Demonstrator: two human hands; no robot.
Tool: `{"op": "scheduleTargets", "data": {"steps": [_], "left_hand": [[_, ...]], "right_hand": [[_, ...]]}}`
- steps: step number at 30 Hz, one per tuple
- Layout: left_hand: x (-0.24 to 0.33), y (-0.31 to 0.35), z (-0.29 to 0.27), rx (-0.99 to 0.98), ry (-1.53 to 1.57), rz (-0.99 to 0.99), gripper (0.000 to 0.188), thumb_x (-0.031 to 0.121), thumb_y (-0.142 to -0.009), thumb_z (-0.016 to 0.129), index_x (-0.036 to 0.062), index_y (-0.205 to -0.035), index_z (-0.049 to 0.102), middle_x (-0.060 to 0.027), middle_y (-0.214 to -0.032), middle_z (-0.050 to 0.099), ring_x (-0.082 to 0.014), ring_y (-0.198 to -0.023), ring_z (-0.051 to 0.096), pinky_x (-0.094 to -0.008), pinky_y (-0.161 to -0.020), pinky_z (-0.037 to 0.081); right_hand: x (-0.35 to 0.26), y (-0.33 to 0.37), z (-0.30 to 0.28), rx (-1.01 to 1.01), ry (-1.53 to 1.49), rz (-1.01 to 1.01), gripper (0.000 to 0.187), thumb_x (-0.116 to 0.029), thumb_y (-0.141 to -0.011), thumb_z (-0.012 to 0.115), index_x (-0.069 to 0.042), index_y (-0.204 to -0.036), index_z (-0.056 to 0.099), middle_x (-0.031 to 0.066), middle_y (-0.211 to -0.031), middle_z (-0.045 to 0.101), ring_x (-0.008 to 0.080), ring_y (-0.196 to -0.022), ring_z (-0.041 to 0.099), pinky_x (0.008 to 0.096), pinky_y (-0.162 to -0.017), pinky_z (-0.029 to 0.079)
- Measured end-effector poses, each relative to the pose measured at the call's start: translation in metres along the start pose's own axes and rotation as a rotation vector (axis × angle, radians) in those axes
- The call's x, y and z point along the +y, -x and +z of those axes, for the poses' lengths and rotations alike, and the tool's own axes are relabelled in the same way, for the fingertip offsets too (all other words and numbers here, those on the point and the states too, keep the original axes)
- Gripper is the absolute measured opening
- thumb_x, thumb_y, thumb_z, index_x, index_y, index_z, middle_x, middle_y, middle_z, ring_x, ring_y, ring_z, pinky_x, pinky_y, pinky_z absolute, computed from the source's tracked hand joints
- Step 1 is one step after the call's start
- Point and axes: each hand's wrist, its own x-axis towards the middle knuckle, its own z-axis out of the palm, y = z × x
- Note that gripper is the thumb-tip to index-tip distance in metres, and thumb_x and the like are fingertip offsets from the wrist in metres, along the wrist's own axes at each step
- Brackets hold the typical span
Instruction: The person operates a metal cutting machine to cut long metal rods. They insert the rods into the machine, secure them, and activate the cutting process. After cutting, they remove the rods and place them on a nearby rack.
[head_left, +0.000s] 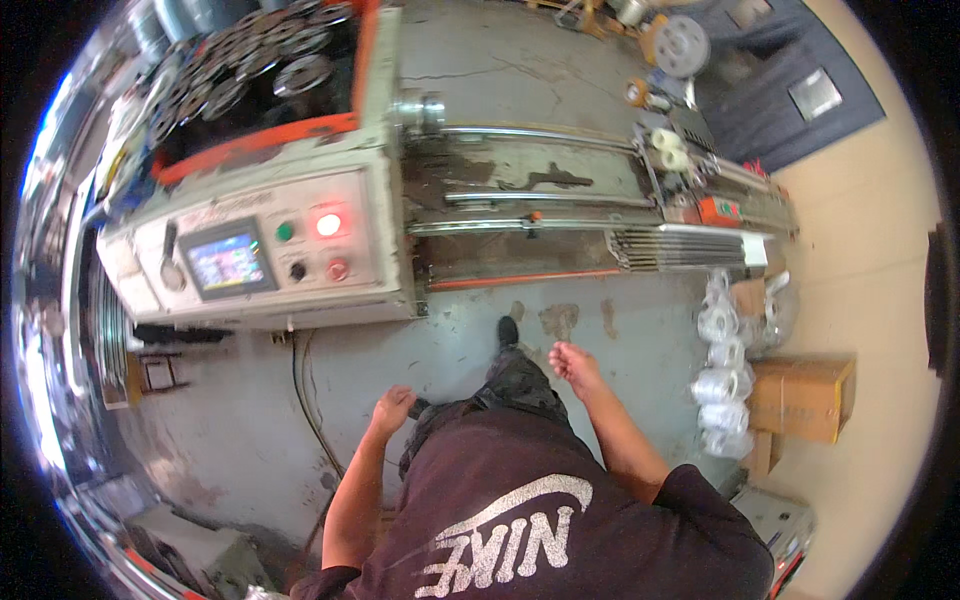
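Note:
My left hand (393, 409) hangs at my left side, its fingers loosely bent and a little apart, with nothing visible in it. Ahead of my body, on the right, my right hand (574, 366) is raised with its fingers curled in, and no object shows in it. Neither hand touches anything. Beyond them stands a long machine with a light-coloured control cabinet (130, 215). Its panel carries a screen (226, 260), a lit red lamp (328, 224), a green button (285, 232), a black knob (297, 271) and a red button (338, 269).
Metal rings (303, 75) lie on the cabinet top. Rails (540, 228) run right from it, with a stack of metal rods (680, 248) near their end. Wrapped white rolls (722, 385) and a cardboard box (803, 398) stand at right. A cable (308, 390) crosses the floor at left.

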Motion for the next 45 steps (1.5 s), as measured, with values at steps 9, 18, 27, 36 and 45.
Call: {"op": "scheduleTargets", "data": {"steps": [9, 18, 27, 36, 45], "left_hand": [[0.298, -0.234, 0.047, -0.378, 0.219, 0.042, 0.054, 0.036, -0.095, 0.069, 0.0047, -0.137, 0.056, -0.0122, -0.123, 0.067, -0.0224, -0.111, 0.065, -0.0359, -0.096, 0.051], [0.491, -0.449, 0.178, -0.534, 0.042, -0.057, 0.089, 0.051, -0.076, 0.084, -0.0053, -0.137, 0.052, -0.0143, -0.116, 0.068, -0.0218, -0.109, 0.064, -0.0349, -0.096, 0.05], [0.536, -0.526, 0.245, -1.27, 0.036, -0.484, 0.077, 0.038, -0.077, 0.086, 0.0048, -0.139, 0.055, -0.0093, -0.123, 0.068, -0.0231, -0.112, 0.064, -0.0396, -0.095, 0.052], [0.543, -0.499, 0.246, -1.26, 0.0, -0.553, 0.067, 0.028, -0.074, 0.09, 0.0029, -0.128, 0.059, -0.0106, -0.116, 0.065, -0.0198, -0.102, 0.063, -0.0377, -0.079, 0.054], [0.589, -0.468, 0.237, -1.09, -0.046, -0.547, 0.047, 0.026, -0.073, 0.091, -0.0012, -0.104, 0.07, -0.0086, -0.081, 0.069, -0.0178, -0.067, 0.066, -0.0328, -0.063, 0.055]], "right_hand": [[-0.079, -0.106, -0.109, 0.1, -0.67, -0.042, 0.027, -0.032, -0.101, 0.059, -0.01, -0.116, 0.062, 0.0076, -0.112, 0.071, 0.021, -0.102, 0.069, 0.0348, -0.084, 0.056], [-0.099, -0.21, -0.136, -0.009, -0.993, 0.14, 0.028, -0.027, -0.097, 0.064, -0.01, -0.119, 0.059, 0.0029, -0.116, 0.061, 0.0257, -0.124, 0.055, 0.0461, -0.105, 0.045], [-0.131, -0.203, -0.132, -0.027, -1.182, 0.209, 0.03, -0.02, -0.097, 0.065, -0.011, -0.124, 0.057, 0.0037, -0.124, 0.063, 0.0285, -0.124, 0.057, 0.0438, -0.104, 0.043], [-0.153, -0.204, -0.118, 0.014, -0.372, 0.049, 0.035, -0.021, -0.092, 0.065, -0.003, -0.121, 0.058, 0.0108, -0.107, 0.07, 0.0252, -0.101, 0.067, 0.0413, -0.085, 0.051], [-0.187, -0.169, -0.145, -0.045, 0.501, -0.128, 0.03, -0.028, -0.083, 0.063, 0.001, -0.088, 0.068, 0.0241, -0.085, 0.07, 0.0412, -0.083, 0.07, 0.0518, -0.076, 0.055]]}}
